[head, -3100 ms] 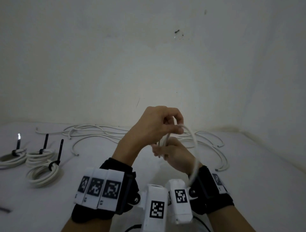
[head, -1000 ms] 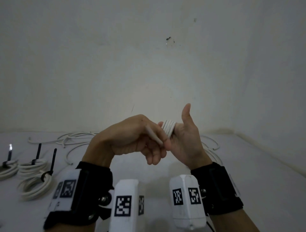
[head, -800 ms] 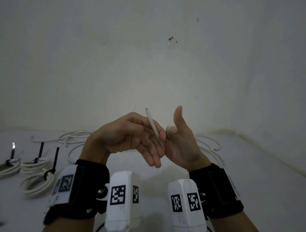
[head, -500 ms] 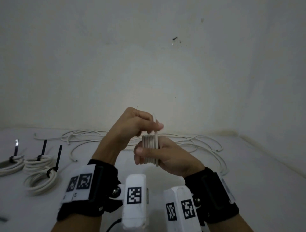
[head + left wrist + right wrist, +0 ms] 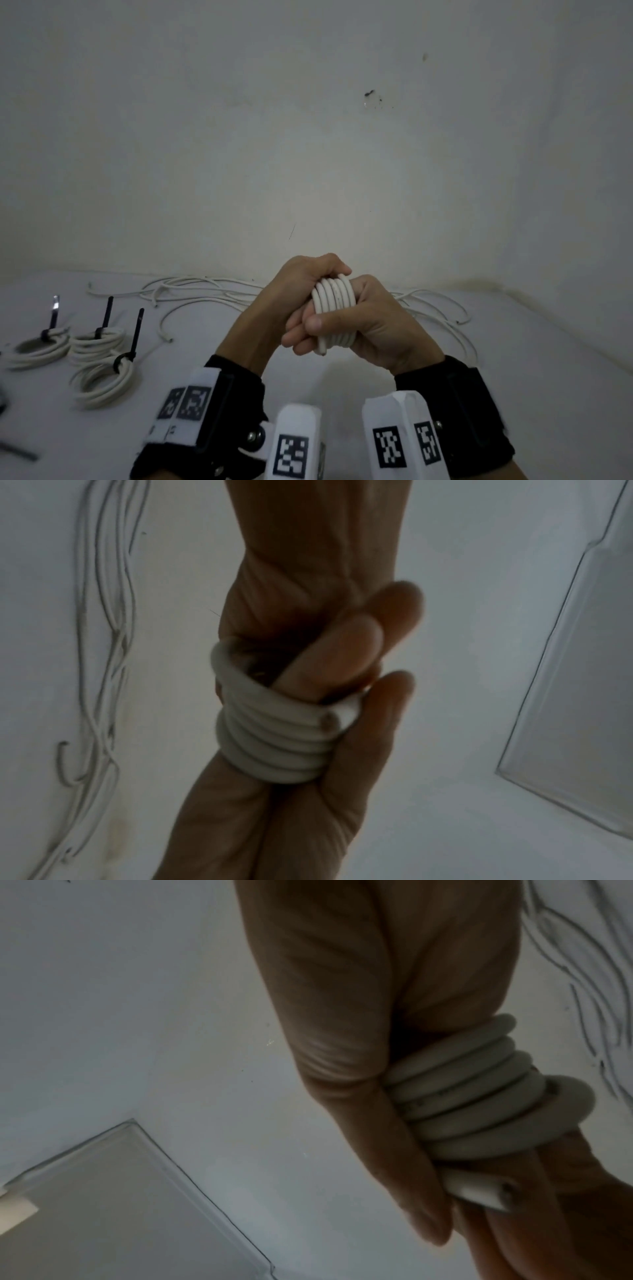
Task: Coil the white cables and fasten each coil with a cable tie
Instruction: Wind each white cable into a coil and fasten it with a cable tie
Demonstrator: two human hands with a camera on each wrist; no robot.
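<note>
Grip: right hand (image 5: 373, 325) closes its fingers and thumb round the white coil (image 5: 334, 310); left hand (image 5: 301, 294) curls over the coil's far-left side, fingers clamped on it.
Coil: about 5 tight turns, held in the air between both palms, cut end (image 5: 493, 1195) poking out near the fingers.
Surface (image 5: 513, 394): 3 tied coils (image 5: 102, 370) at left, each with a black cable tie (image 5: 137, 329); loose white cables (image 5: 212, 291) lie far behind the hands.

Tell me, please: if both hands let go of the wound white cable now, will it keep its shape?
Probably not. The coil has no tie yet and looks springy, so its turns would likely loosen. The cut end sticks out free and may unwind first. The tied coils on the table keep shape.
</note>
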